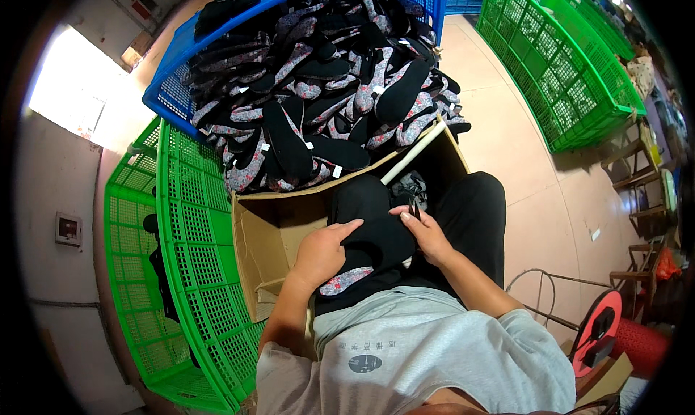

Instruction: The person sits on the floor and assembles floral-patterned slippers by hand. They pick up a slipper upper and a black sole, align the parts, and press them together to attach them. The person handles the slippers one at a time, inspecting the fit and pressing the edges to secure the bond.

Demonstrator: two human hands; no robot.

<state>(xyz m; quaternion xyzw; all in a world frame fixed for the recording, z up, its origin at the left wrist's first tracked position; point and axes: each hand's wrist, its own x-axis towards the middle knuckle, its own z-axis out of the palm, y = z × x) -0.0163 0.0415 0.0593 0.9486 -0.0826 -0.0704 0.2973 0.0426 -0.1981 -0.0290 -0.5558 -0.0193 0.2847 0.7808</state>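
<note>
Together both hands, left (318,256) and right (427,234), grip a black insole (376,238).

Two hands — left hand (319,254) and right hand (427,233) — rest on one small stack of insoles (369,243). One blue crate (168,89) holds a heap of insoles (326,82) too many to count. One cardboard box (269,234). Green crates: two at the left (195,270), at least two more at the right (561,68). One red reel (597,332).
</note>
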